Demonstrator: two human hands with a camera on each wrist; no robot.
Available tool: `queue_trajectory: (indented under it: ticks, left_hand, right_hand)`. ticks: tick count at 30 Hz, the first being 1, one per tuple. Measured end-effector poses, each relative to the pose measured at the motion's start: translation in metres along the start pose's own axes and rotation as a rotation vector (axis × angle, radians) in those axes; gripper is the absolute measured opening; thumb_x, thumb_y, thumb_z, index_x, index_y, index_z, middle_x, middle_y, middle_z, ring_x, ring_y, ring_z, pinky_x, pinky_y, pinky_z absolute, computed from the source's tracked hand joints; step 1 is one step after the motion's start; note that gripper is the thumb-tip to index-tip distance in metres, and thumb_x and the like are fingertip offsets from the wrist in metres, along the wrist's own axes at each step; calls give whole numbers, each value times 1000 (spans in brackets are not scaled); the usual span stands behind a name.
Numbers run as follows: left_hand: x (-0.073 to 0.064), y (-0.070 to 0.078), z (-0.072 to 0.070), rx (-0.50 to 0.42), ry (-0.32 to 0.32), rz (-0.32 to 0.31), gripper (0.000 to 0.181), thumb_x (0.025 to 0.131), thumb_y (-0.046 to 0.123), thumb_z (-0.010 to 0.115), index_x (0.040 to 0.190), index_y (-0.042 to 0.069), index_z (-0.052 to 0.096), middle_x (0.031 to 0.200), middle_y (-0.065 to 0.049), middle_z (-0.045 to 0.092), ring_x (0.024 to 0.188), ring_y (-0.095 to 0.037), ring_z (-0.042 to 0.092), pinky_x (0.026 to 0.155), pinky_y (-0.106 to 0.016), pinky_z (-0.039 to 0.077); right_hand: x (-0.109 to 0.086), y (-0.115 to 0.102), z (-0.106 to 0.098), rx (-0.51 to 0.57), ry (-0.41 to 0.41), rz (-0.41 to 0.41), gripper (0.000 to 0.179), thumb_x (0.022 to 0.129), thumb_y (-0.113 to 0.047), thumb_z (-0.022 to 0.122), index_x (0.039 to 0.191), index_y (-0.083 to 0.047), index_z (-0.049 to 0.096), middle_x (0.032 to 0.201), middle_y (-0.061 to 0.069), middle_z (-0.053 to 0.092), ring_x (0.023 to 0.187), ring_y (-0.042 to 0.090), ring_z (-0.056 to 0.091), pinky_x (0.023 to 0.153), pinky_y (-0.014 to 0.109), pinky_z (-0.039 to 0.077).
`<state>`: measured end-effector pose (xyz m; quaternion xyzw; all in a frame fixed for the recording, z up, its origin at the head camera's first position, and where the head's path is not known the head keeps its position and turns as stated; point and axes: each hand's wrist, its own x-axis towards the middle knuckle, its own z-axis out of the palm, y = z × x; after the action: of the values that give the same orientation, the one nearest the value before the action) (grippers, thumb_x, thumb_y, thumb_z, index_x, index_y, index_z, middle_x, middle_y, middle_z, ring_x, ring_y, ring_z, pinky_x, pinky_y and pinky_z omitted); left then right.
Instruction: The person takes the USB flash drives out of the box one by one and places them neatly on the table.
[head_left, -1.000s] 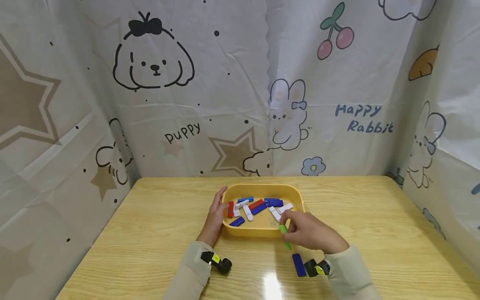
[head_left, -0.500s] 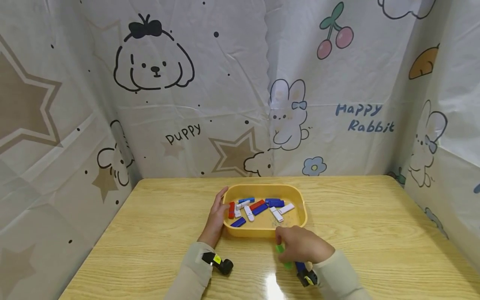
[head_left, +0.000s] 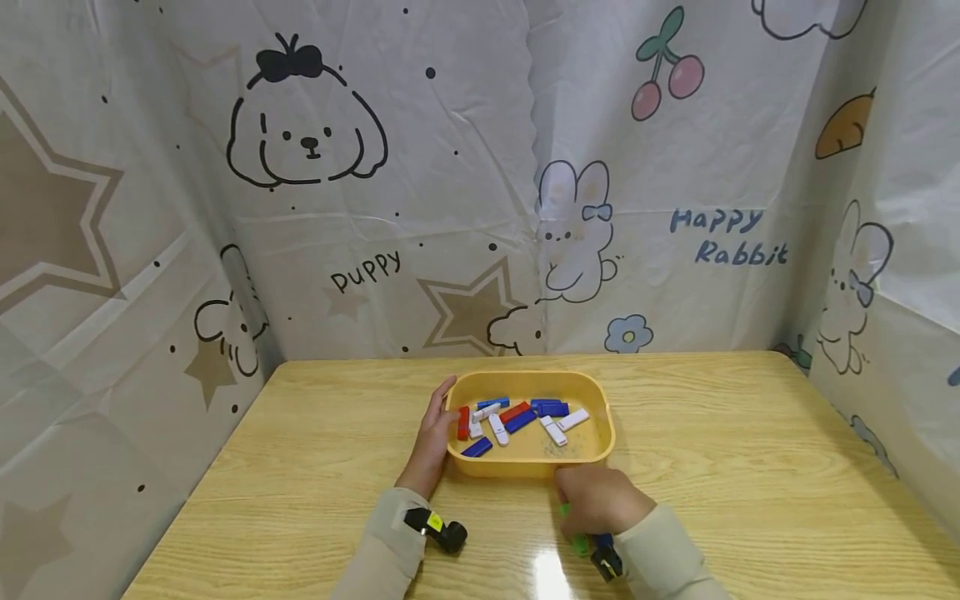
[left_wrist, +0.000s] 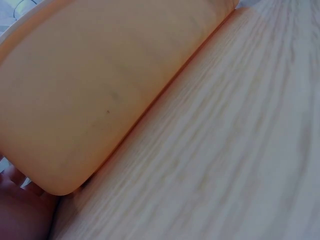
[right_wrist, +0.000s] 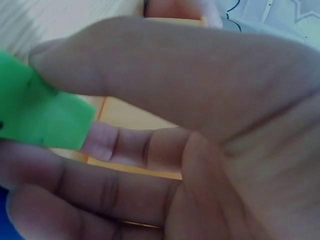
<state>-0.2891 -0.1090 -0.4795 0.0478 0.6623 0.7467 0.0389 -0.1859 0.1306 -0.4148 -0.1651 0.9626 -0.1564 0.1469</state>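
Observation:
My left hand (head_left: 429, 447) holds the left side of a yellow plastic bin (head_left: 517, 469), its thumb over the rim. In the left wrist view, fingers (left_wrist: 15, 175) wrap near a lower corner of the bin. My right hand (head_left: 603, 498) is just in front of the bin's right front side and pinches a green USB stick (right_wrist: 45, 102) between thumb and fingers. In the head view the hand covers part of this green stick. A dark blue stick (head_left: 603, 542) lies on the table, mostly hidden beneath the right hand and wrist camera.
Inside the bin lie several sticks: white (head_left: 553, 431), red (head_left: 463, 423) and blue (head_left: 477, 447). The wooden table (head_left: 345, 417) extends around the bin. A printed curtain (head_left: 375, 208) stands behind and at both sides.
My right hand has moved from over the bin's front rim toward the table in front, taking the green USB stick along. It now covers most of the blue stick. My left hand stays put.

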Motion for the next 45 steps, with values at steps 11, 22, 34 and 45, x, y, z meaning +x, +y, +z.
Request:
queue_trajectory:
  ticks: [11,22,34,45]
  left_hand:
    - [-14,19,5,15,-8,9,62,93,1,35,152,12,25,160,-12,16,146,-31,14,116,-45,17]
    - [-13,20,6,23,5,-5,62,92,2,36,152,14,26,160,-10,16,146,-30,14,116,-45,17]
    - [2,-6,1,15,34,11,60,93,6,37,150,25,31,158,-2,22,144,-24,21,116,-43,21]
    - [4,-10,0,24,20,18,61,93,6,36,151,24,29,159,-5,20,145,-26,19,116,-45,19]
  right_hand:
    - [2,4,4,-26,8,9,25,59,-11,74,67,-16,51,62,-4,51,54,14,47,49,29,34]
    - [4,6,7,-34,44,-1,25,59,-14,74,59,-15,49,57,-3,48,50,14,44,46,29,32]
    - [4,3,6,-39,42,40,25,60,-13,74,56,-14,49,55,-2,49,49,15,46,45,29,33]
    - [4,3,6,-48,67,54,27,60,-14,74,53,-15,48,52,-3,47,46,15,46,43,30,32]
